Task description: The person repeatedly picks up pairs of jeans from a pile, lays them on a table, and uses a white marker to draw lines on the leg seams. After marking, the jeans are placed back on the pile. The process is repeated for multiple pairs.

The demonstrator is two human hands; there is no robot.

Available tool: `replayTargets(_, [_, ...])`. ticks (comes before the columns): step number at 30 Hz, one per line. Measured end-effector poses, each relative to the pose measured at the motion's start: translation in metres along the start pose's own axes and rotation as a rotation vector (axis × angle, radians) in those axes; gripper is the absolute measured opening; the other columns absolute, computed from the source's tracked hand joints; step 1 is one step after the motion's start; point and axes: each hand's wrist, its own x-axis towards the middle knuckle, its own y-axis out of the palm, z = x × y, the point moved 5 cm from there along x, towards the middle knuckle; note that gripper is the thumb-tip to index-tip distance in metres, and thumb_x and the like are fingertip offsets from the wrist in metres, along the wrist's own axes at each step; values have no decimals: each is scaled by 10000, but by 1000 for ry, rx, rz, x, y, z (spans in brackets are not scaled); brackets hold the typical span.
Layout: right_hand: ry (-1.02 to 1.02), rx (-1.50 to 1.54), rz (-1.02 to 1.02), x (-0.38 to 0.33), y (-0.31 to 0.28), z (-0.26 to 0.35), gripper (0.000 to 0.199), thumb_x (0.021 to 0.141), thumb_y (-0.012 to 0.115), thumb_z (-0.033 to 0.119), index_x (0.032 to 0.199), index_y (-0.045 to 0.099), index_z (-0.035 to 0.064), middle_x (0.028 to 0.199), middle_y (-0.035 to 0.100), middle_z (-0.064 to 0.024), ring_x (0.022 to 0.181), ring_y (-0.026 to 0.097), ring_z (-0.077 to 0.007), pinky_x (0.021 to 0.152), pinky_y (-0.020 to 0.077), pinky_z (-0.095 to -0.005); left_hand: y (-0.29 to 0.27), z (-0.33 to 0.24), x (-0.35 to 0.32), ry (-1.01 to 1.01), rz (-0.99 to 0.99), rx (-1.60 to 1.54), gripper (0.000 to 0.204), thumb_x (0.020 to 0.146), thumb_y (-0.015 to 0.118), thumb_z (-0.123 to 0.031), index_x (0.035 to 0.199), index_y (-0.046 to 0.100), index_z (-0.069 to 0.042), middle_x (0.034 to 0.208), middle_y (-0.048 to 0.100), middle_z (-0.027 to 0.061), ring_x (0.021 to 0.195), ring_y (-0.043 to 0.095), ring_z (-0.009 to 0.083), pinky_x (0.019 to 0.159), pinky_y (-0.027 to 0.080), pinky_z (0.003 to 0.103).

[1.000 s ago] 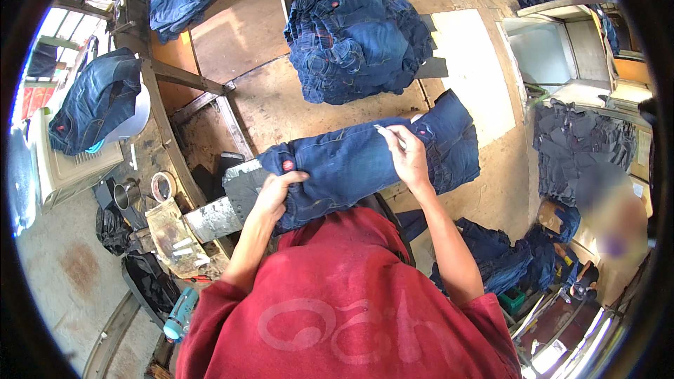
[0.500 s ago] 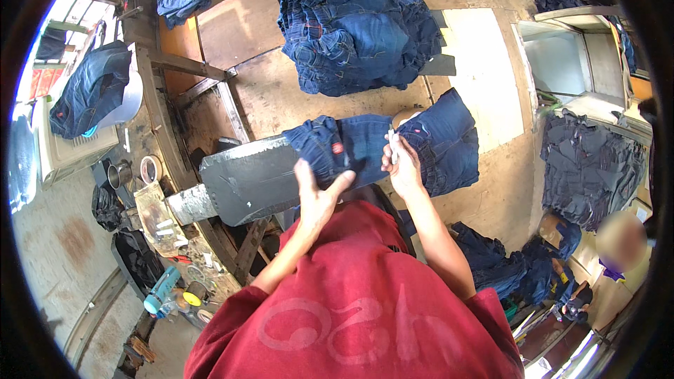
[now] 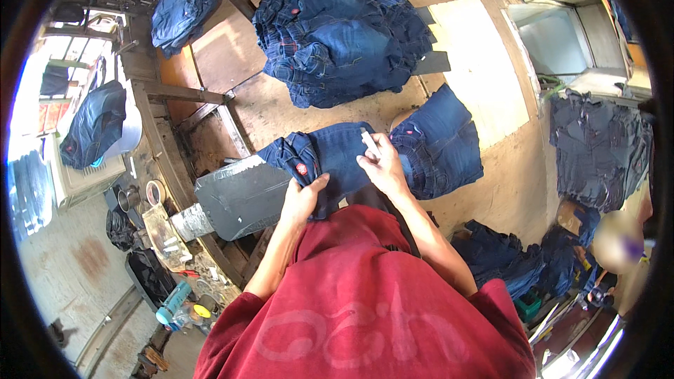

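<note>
A pair of dark blue denim jeans (image 3: 342, 151) is drawn over the end of a black, tape-edged board (image 3: 235, 196). My left hand (image 3: 303, 196) is closed on their near edge, its thumb beside a round red patch. Above the leg, my right hand (image 3: 382, 165) is closed round a small whitish stick (image 3: 369, 142) with its tip sticking out; its exact kind is unclear. Folded jeans (image 3: 439, 144) lie just right of that hand.
A large heap of jeans (image 3: 344, 42) sits on the wooden table beyond the board. At left, a cluttered bench holds a tape roll (image 3: 155, 192), a metal cup (image 3: 128, 198) and white sticks. Dark garments (image 3: 600, 147) hang at right; more jeans (image 3: 502, 260) lie at lower right.
The jeans have shifted left and toward me along the board. My left hand has closed on their near edge, and my right hand has moved left with the whitish stick over the leg.
</note>
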Motion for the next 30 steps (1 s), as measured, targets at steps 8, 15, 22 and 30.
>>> replayTargets(8, [70, -416, 38, -8, 23, 16, 592, 818, 932, 239, 1268, 569, 113, 979, 780, -117, 784, 737, -247, 731, 597, -445, 2, 14, 26, -22, 55, -186, 380, 940, 823, -63, 1294, 705, 5, 1225, 766, 107, 1080, 737, 237, 1007, 570, 401])
replayTargets(15, [-15, -532, -139, -13, 10, 28, 613, 824, 915, 265, 1316, 571, 141, 926, 759, -121, 848, 772, -337, 767, 596, -495, -15, 5, 13, 101, 160, -176, 367, 984, 782, -34, 1336, 691, 10, 1229, 767, 98, 1117, 729, 242, 1029, 569, 411])
replayTargets(22, [-12, -328, -270, -43, -29, 10, 327, 1063, 705, 226, 1338, 571, 111, 972, 733, -184, 840, 741, -299, 752, 576, -435, 7, 17, 33, -323, 331, -309, 281, 1042, 713, -123, 1285, 714, 19, 1240, 779, 131, 1100, 750, 290, 1028, 591, 452])
replayTargets(30, [-340, -691, -293, -94, 4, 64, 158, 1041, 697, 202, 1172, 650, 128, 717, 731, -170, 622, 731, -408, 577, 586, -516, 7, 22, 45, -128, 461, -168, 176, 973, 724, -40, 1124, 797, 13, 1100, 818, 124, 1014, 784, 263, 967, 624, 420])
